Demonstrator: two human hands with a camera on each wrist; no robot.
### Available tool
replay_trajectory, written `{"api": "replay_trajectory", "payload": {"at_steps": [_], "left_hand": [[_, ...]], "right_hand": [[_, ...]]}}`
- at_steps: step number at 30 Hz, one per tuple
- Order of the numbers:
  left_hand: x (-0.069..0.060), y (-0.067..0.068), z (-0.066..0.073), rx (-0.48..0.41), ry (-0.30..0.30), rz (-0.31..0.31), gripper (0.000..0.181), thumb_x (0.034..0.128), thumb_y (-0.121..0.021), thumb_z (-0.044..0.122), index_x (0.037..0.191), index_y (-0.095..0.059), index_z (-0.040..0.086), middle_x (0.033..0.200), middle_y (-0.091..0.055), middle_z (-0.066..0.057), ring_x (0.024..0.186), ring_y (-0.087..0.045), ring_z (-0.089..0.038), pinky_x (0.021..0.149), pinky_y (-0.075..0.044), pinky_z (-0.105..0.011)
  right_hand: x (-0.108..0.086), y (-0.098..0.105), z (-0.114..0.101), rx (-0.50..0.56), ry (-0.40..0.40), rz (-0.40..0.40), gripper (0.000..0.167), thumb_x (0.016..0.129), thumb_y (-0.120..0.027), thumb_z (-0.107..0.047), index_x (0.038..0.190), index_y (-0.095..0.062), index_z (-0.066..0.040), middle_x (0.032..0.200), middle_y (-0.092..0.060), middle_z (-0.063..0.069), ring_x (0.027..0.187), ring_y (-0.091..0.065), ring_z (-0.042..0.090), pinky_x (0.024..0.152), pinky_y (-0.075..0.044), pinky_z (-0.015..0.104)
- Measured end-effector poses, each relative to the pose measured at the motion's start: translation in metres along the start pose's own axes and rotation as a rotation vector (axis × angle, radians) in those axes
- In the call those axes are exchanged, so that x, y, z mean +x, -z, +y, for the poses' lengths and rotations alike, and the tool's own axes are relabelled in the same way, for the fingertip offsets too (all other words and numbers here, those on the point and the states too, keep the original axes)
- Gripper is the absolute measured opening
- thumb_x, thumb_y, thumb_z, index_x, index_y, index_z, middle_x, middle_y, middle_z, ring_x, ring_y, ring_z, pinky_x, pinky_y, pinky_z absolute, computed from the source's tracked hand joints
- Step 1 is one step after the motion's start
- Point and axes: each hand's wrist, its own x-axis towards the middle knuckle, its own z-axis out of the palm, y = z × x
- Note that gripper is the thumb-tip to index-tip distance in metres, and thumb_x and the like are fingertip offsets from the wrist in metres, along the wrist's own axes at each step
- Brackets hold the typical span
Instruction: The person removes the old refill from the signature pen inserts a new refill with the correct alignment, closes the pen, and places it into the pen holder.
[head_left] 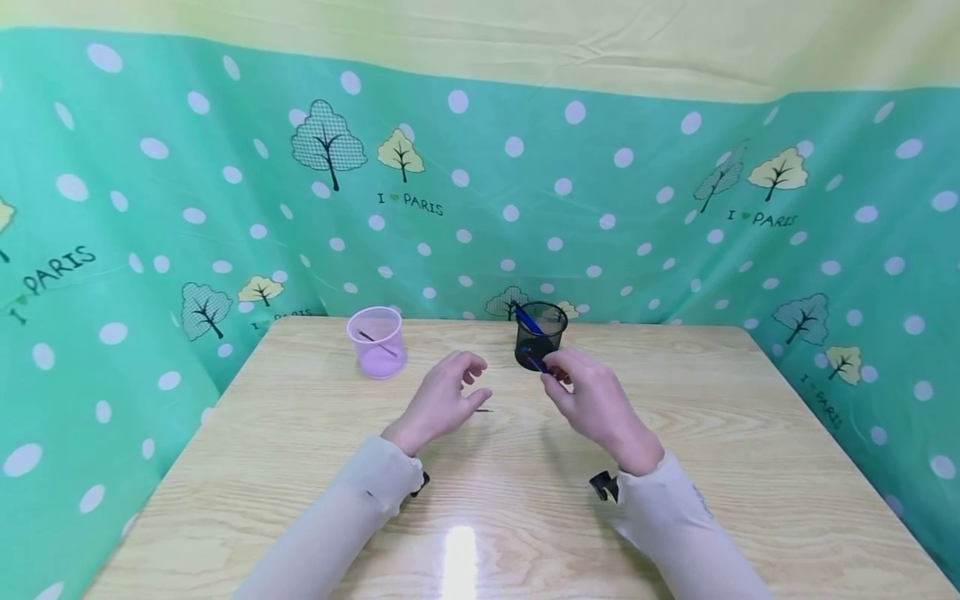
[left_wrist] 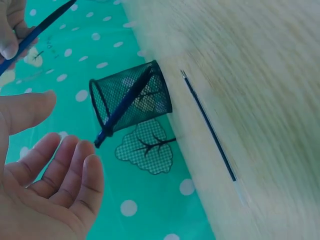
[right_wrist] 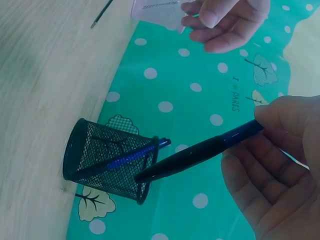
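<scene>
My right hand [head_left: 596,400] pinches a blue pen [right_wrist: 200,155] with a black grip between thumb and fingers. The pen slants toward a black mesh pen cup [head_left: 551,340], its dark tip in front of the rim in the right wrist view. Another blue pen [head_left: 528,320] leans inside that cup. My left hand [head_left: 442,398] hovers over the table with fingers relaxed and nothing in them. Near it on the wood lies a thin pen refill [left_wrist: 209,125], dark with a clear end, partly hidden by the hand in the head view.
A lilac mesh cup [head_left: 377,364] stands at the back left, with a thin refill [head_left: 367,336] slanting inside. The wooden table [head_left: 675,517] ends at a green dotted curtain [head_left: 480,242] behind and at both sides.
</scene>
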Motion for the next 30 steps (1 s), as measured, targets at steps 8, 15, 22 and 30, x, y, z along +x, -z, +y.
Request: {"api": "replay_trajectory", "payload": {"at_steps": [8,15,22,30], "left_hand": [[0.018,-0.005,0.002,-0.008,0.026,-0.031,0.042,0.0833,-0.073,0.02,0.119,-0.057,0.003,0.108,-0.06,-0.008,0.095,-0.057,-0.02,0.084,-0.047,-0.034],[0.032,-0.01,0.002,-0.075,0.097,-0.041,0.047,0.0838,-0.073,0.024,0.122,-0.055,0.003,0.111,-0.058,-0.008,0.099,-0.057,-0.022,0.086,-0.047,-0.035],[0.043,-0.018,-0.004,-0.145,0.162,-0.031,0.047,0.0835,-0.074,0.022,0.122,-0.055,0.003,0.111,-0.058,-0.009,0.099,-0.057,-0.022,0.085,-0.048,-0.035],[0.054,-0.029,-0.011,-0.305,0.254,-0.025,0.049,0.0824,-0.074,0.019,0.124,-0.054,0.003,0.115,-0.058,-0.011,0.101,-0.057,-0.022,0.087,-0.048,-0.037]], "right_hand": [[0.001,0.004,0.008,0.024,-0.032,0.037,0.014,0.084,-0.068,-0.002,0.097,-0.064,-0.004,0.085,-0.063,0.004,0.074,-0.06,0.015,0.064,-0.052,0.034],[0.002,0.011,0.02,0.02,-0.033,0.095,0.013,0.082,-0.07,0.0,0.093,-0.064,-0.003,0.082,-0.064,0.003,0.072,-0.06,0.014,0.064,-0.052,0.034],[0.002,0.015,0.026,0.02,-0.067,0.1,0.011,0.083,-0.07,0.0,0.091,-0.064,-0.004,0.082,-0.063,0.004,0.071,-0.059,0.014,0.064,-0.052,0.035],[0.002,0.017,0.028,0.029,-0.075,0.116,0.011,0.083,-0.069,0.001,0.091,-0.063,-0.004,0.081,-0.063,0.003,0.072,-0.059,0.015,0.064,-0.052,0.036]]}}
